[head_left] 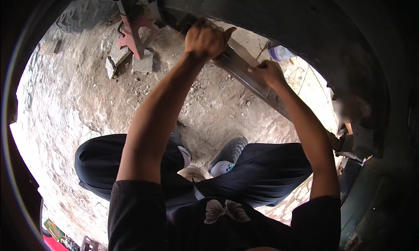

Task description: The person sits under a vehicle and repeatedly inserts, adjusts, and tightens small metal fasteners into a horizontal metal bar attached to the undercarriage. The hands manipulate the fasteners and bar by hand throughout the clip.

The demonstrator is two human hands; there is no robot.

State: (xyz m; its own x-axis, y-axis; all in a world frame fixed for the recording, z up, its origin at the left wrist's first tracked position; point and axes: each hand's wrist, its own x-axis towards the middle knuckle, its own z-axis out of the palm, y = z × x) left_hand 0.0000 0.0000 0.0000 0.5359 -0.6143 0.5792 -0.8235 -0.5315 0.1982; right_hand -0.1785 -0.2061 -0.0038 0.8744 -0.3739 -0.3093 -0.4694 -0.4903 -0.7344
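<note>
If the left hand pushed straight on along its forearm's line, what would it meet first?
Past the left hand, the dark panel seems first in line, though how far off it lies is unclear.

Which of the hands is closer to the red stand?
The left hand: it's higher in the picture, nearer the red stand. The right hand is lower and farther to the right.

Rough, pale dirt floor [65,120], brightly lit
</note>
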